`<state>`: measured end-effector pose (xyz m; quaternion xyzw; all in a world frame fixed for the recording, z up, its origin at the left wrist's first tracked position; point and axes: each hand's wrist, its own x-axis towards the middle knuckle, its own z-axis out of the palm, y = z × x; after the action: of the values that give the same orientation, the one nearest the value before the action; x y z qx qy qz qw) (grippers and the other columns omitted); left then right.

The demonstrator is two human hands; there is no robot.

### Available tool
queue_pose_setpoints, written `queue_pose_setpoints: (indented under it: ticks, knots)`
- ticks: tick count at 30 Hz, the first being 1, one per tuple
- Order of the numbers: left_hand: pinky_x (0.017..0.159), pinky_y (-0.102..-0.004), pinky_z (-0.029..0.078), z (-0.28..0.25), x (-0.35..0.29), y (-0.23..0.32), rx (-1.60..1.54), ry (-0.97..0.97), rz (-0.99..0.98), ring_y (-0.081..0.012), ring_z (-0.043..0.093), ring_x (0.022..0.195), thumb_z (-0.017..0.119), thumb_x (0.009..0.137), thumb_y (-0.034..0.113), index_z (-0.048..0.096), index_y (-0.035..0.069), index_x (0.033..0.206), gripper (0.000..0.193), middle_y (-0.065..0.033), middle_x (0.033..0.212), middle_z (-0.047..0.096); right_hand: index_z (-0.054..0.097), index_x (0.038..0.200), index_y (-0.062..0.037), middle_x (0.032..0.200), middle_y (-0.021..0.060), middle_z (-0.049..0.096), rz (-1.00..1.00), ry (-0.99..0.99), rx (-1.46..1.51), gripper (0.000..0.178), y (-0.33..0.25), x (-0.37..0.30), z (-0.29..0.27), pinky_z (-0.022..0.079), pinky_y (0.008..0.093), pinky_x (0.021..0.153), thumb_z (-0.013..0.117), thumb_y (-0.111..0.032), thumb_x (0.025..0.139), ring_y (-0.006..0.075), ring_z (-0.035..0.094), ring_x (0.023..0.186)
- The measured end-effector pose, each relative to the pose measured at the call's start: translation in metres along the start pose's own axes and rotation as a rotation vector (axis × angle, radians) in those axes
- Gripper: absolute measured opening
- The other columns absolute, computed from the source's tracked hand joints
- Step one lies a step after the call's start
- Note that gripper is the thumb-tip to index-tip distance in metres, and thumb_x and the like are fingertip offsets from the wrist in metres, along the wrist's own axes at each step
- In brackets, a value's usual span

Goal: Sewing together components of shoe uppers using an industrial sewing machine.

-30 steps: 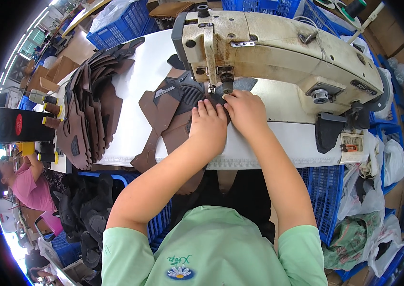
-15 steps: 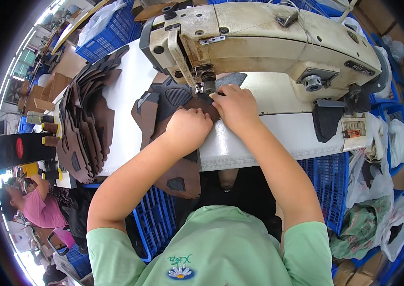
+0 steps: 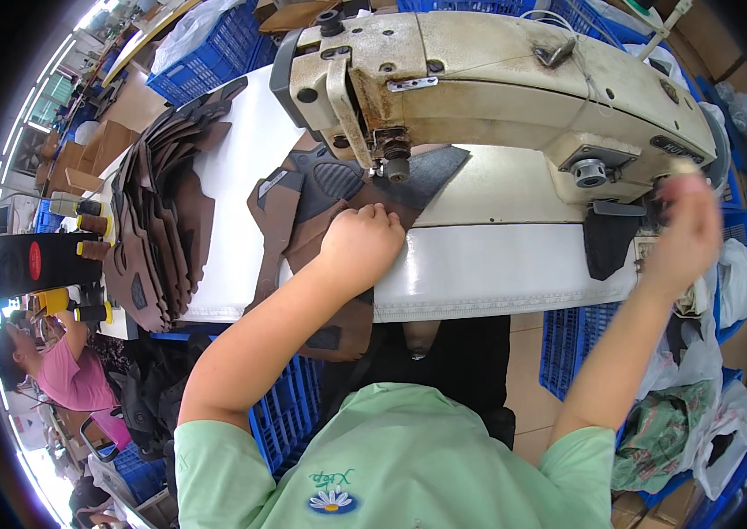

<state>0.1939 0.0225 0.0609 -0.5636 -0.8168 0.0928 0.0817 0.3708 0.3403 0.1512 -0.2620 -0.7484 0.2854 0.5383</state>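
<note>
One left hand (image 3: pixel 363 245) flat on brown leather piece (image 3: pixel 298 231); right hand (image 3: pixel 687 234) blurred.

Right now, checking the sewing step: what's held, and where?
Left hand presses the brown shoe piece near the needle; blurred right hand holds nothing discernible.

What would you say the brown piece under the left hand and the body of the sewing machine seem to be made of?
The brown piece under the left hand looks like matte leather or a synthetic imitation: flat, die-cut edges, bending limply over the table edge. The sewing machine body seems to be cast metal under cream paint, with rust-brown stains and bare steel fittings.
</note>
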Motion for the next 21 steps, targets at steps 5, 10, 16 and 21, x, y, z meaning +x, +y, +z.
queue_pose_setpoints:
  ticks: [5, 10, 16, 21]
  knots:
    - [0.079, -0.0447, 0.057, 0.008, 0.007, 0.005, -0.011, 0.082, 0.006, -0.0308, 0.069, 0.104, 0.059, 0.079, 0.015, 0.068, 0.000, 0.109, 0.036, -0.0212, 0.112, 0.070, 0.065, 0.126, 0.0004, 0.124, 0.0161, 0.067, -0.010, 0.138, -0.356, 0.051, 0.139, 0.162, -0.060, 0.041, 0.0314, 0.102, 0.059, -0.041, 0.098, 0.0238, 0.060, 0.115]
    - [0.080, -0.0420, 0.056, 0.003, 0.005, 0.005, -0.019, 0.008, -0.020, -0.0304, 0.069, 0.106, 0.059, 0.079, 0.015, 0.067, -0.001, 0.111, 0.036, -0.0219, 0.114, 0.069, 0.062, 0.126, 0.0044, 0.126, 0.0211, 0.064, 0.111, -0.231, -0.360, 0.059, 0.159, 0.180, -0.058, 0.041, 0.0319, 0.102, 0.053, -0.048, 0.099, 0.0277, 0.060, 0.116]
    - [0.080, -0.0389, 0.056, 0.006, 0.005, 0.008, -0.017, 0.040, -0.001, -0.0306, 0.069, 0.105, 0.058, 0.080, 0.015, 0.066, -0.001, 0.111, 0.036, -0.0218, 0.113, 0.069, 0.057, 0.131, 0.0046, 0.127, 0.0232, 0.063, 0.016, -0.040, -0.549, 0.055, 0.243, 0.054, -0.076, 0.042, 0.0361, 0.103, 0.056, -0.042, 0.100, 0.0289, 0.059, 0.120]
    - [0.080, -0.0389, 0.056, -0.001, -0.001, 0.006, -0.031, -0.034, -0.033, -0.0308, 0.069, 0.104, 0.058, 0.080, 0.016, 0.066, -0.002, 0.111, 0.037, -0.0220, 0.113, 0.070, 0.056, 0.134, 0.0042, 0.137, 0.0183, 0.059, -0.118, 0.162, -0.148, 0.048, 0.170, 0.105, -0.047, 0.041, 0.0341, 0.105, 0.052, -0.033, 0.104, 0.0259, 0.055, 0.126]
